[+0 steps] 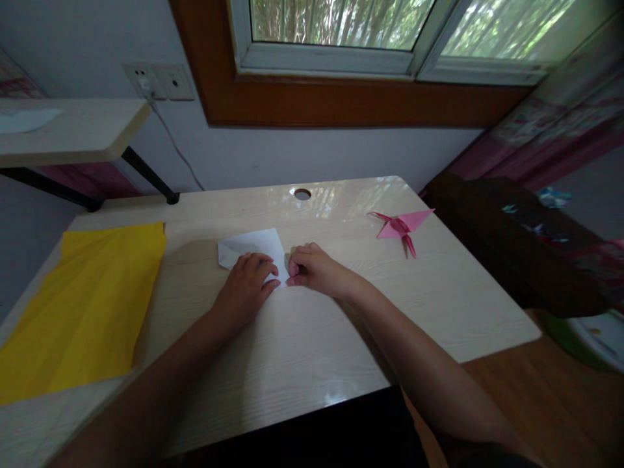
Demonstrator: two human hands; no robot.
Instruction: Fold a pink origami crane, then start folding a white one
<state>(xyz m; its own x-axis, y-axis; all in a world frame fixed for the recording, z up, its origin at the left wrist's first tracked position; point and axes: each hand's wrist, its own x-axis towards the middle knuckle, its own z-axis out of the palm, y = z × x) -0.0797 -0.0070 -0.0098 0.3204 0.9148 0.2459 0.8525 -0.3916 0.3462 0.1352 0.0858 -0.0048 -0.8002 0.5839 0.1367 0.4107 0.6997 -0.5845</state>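
In the head view we saw both hands on a white paper [256,250] that lay flat on the counter [302,351], near the middle and a little toward its far edge. The left hand [246,283] pressed the paper down, its fingers curled over the near part. The right hand [314,268] pinched the paper's right corner between thumb and fingertips, as if working a crease. The two hands sat just beside each other, nearly touching.

We judged the folding to be at an early stage: the paper showed only a few folds and a plain, flat outline, with no finished shape yet. A pink crane [402,226], already folded, rested near the far right corner, well apart from the hands. A yellow sheet [82,312] lay unfolded along the left edge, untouched. A round hole [302,194] sat by the far edge.
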